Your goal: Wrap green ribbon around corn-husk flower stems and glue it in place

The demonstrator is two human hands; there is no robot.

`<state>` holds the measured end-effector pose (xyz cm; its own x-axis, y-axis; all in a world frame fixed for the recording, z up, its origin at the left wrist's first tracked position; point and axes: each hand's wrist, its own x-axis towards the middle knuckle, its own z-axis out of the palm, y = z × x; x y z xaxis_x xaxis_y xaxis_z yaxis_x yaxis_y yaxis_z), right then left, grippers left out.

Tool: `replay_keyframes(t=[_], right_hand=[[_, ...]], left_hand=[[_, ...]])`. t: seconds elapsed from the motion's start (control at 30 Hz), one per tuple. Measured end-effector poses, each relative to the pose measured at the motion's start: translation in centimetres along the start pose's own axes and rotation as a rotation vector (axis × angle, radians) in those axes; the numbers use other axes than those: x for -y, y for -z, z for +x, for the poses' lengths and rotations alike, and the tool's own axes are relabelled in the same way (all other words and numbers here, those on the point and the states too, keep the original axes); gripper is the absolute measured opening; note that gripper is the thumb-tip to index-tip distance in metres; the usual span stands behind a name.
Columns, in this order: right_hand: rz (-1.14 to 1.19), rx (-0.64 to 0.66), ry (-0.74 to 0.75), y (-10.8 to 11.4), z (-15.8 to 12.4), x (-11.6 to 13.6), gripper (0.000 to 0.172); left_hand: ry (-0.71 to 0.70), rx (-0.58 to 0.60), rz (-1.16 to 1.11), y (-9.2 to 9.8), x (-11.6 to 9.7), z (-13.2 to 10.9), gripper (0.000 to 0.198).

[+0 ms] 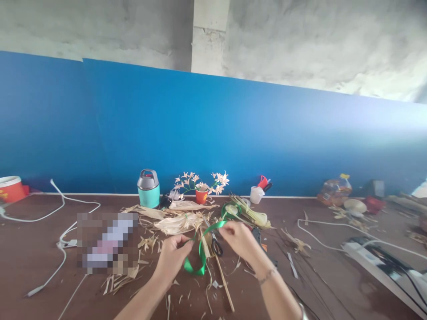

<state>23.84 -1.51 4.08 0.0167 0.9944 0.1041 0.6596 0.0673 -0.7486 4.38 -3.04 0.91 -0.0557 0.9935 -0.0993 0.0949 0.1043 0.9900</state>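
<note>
A shiny green ribbon [202, 258] hangs in a loop between my two hands above the table. My left hand [175, 254] is closed, thumb and fingers pinched at the ribbon's left end; the exact grip is partly hidden. My right hand [239, 240] pinches the ribbon higher up, on the right. Black-handled scissors [216, 247] lie between the hands. A thin wooden stick [224, 282] points toward me just below them. Dried corn husks [178, 223] are piled beyond my left hand, and pale green husk strips [255, 216] lie beyond my right.
Husk flowers stand in a red cup [201, 195] by the blue partition [213, 138]. A turquoise flask [149, 189] and a white cup [256, 194] are nearby. White cables [63, 231] run at left; a power strip [373, 262] lies right. Scraps litter the brown table [267, 293].
</note>
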Motion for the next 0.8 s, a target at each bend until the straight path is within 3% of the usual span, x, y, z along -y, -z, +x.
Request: replay_keyframes(t=[0.07,0.13,0.2,0.27,0.4,0.6,0.7,0.8], right_hand=[[-0.412,-0.107,-0.1,2.7,-0.8,-0.9,0.019],[-0.672,-0.113,-0.241,4.5,-2.0,-2.3,0.017],[-0.806,-0.034,-0.376,5.1,-3.1,-3.9,0.022],[-0.869,0.004,-0.382,4.8,-3.9,-5.6,0.029],[-0.927,-0.079,-0.298,3.3,-4.5,-7.6,0.034],[-0.882,-0.177,-0.247,2.8,-4.0,-8.3,0.036],[-0.786,-0.235,-0.262,3.5,-3.7,-8.0,0.039],[-0.556,-0.416,-0.196,4.2,-3.7,-7.0,0.036]], left_hand=[[0.011,-0.004,-0.039,0.0,0.1,0.0,0.019],[0.015,-0.003,-0.083,-0.1,0.1,0.0,0.02],[0.017,0.003,-0.128,-0.2,0.2,-0.1,0.021],[0.033,0.019,-0.167,-0.3,0.2,-0.1,0.021],[0.056,0.048,-0.225,-0.5,0.2,-0.1,0.022],[0.038,0.076,-0.233,-0.4,0.2,-0.3,0.024],[0.029,0.073,-0.223,-0.3,0.3,-0.2,0.024],[0.014,0.064,-0.207,-0.4,0.5,-0.1,0.024]])
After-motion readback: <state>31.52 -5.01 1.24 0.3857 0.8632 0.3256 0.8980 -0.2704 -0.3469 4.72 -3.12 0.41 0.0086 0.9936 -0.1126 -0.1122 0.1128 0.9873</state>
